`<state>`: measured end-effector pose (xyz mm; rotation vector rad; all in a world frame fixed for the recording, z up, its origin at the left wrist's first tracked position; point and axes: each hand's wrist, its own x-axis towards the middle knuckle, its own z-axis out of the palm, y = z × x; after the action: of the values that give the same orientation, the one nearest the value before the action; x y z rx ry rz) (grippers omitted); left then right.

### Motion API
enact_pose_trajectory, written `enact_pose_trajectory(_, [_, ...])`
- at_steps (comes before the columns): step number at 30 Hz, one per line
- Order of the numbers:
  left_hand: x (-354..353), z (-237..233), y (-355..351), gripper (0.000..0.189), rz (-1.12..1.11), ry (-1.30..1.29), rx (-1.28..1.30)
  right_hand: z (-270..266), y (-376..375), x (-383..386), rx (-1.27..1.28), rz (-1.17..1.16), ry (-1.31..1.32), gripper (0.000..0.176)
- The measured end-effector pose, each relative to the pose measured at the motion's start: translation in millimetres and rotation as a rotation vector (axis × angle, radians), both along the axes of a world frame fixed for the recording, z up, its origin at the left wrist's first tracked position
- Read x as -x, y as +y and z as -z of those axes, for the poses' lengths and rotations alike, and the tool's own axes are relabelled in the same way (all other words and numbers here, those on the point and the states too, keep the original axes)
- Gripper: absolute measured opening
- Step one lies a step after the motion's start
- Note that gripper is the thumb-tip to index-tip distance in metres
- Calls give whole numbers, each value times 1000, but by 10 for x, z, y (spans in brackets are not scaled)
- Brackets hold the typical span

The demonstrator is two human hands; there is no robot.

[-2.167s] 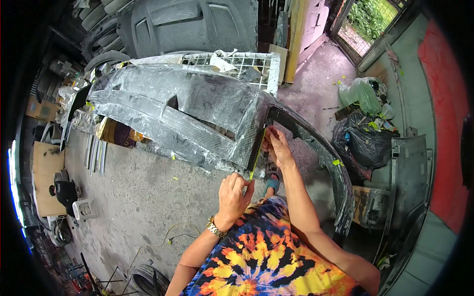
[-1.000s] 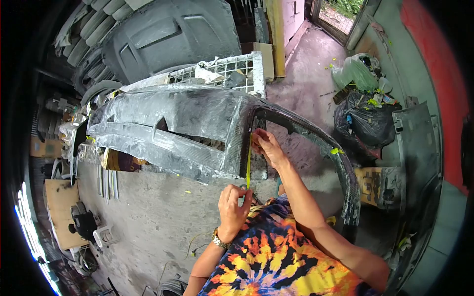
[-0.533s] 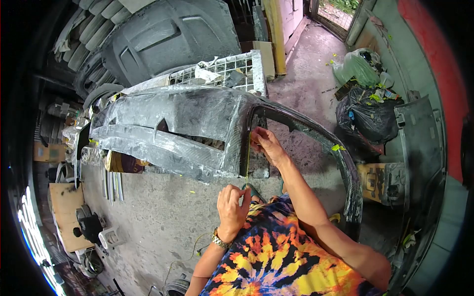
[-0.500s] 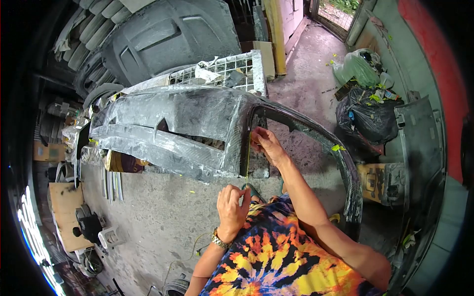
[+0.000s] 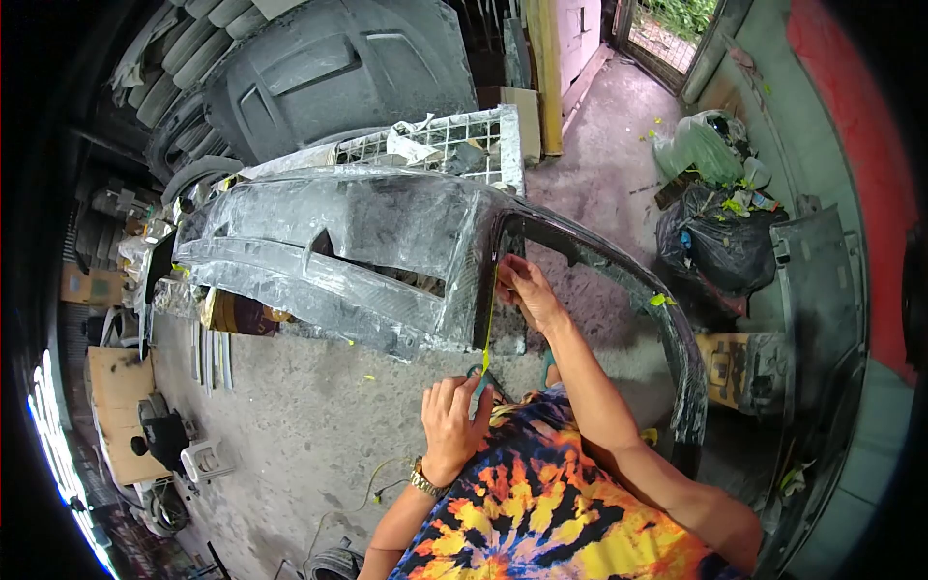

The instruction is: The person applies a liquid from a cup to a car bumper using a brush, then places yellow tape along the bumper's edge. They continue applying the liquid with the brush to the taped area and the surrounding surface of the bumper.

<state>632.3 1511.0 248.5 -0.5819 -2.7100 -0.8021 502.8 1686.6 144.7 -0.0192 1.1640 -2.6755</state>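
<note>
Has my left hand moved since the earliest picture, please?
Yes. Judged against the bumper, your left hand is now farther below its near lower corner, towards your shirt.

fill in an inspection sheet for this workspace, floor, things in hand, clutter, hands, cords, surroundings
Surface: concrete floor, grey and blotchy
Things in hand: yellow strip, running between the hands beside the dark edge of a large bumper-like part, which is grey with whitish streaks
Clutter: black bag and green bag on the right, yellow-green scraps on the black one
Left hand: pinching the strip's lower end
Right hand: fingertips at the strip's upper part, grip unclear
Cables: thin cord lying loose on the floor
Surroundings: dark panel behind the part, mesh door top right
</note>
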Motion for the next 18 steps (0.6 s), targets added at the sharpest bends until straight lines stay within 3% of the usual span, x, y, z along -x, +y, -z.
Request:
enact_pose_trajectory(7, [-188, 22, -134, 46, -10, -76, -1, -2, 9, 6, -8, -13, -8, 29])
enact_pose_trajectory(11, [-249, 56, -264, 38, -6, -203, -146, 5, 11, 7, 8, -12, 14, 29])
enact_pose_trajectory(13, [-150, 91, -244, 29, -280, -705, -845, -16, 18, 0, -4, -20, 5, 30])
enact_pose_trajectory(15, [4, 220, -280, 28, -245, -800, -950, 12, 3, -1, 2, -22, 4, 30])
enact_pose_trajectory(17, [165, 224, -170, 30, -255, -1116, -1394, 48, -9, 12, 3, -31, 5, 30])
enact_pose_trajectory(18, [225, 215, -150, 27, -212, -1231, -1491, 67, -18, 16, 6, -21, -13, 30])
